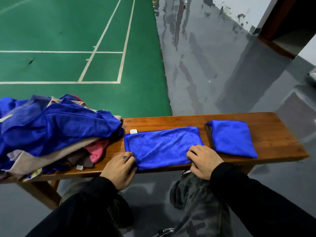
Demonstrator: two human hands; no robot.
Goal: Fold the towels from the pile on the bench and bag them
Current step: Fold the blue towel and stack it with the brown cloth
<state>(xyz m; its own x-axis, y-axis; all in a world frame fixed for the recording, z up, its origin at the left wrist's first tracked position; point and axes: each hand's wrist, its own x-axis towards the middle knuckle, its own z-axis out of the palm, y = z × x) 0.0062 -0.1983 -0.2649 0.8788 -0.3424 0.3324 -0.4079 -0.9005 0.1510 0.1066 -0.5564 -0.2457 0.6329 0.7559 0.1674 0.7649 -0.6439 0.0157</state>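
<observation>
A blue towel (162,144) lies flat on the wooden bench (277,139), folded into a long rectangle, with a white tag at its far left corner. My left hand (119,168) pinches its near left corner. My right hand (203,159) grips its near right corner. To the right lies a smaller folded blue towel (233,138) on top of a dark folded piece. A loose pile of towels (51,130) in blue, beige, pink and brown covers the left end of the bench. No bag shows.
Beyond the bench lies a green court floor (68,48) with white lines, then grey glossy floor (205,65). A wooden door frame (277,41) stands at the far right. My knees sit under the bench's near edge.
</observation>
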